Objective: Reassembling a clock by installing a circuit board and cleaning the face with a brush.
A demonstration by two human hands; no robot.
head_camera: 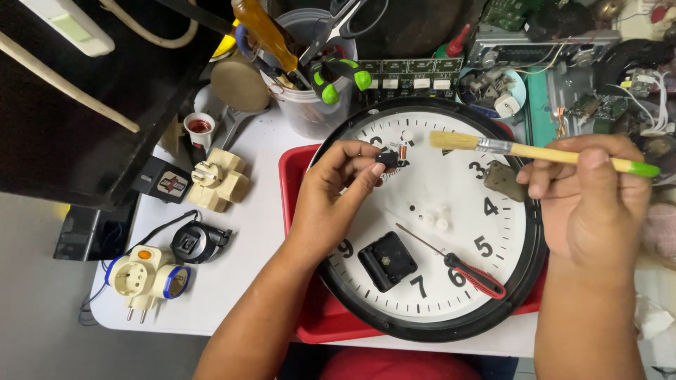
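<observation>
My left hand (338, 190) pinches a small black part with a copper coil (391, 157) above a round wall clock face (422, 281) with a black rim. My right hand (591, 197) grips a paintbrush (521, 149) with a pale wooden handle and green end; its bristles point left, close to the small part. On the clock face lie a black square clock movement (386, 261), a thin screwdriver with a red and black handle (473, 274), a few small white gears (431, 217) and a grey piece (504, 181) by my right thumb.
The clock rests on a red tray (296, 176) on a white table (239, 232). Cream plug adapters (218, 179) (144, 278), a black adapter (197, 241) and a clear tub of tools (310, 84) stand to the left and behind. Circuit boards and wires crowd the back right.
</observation>
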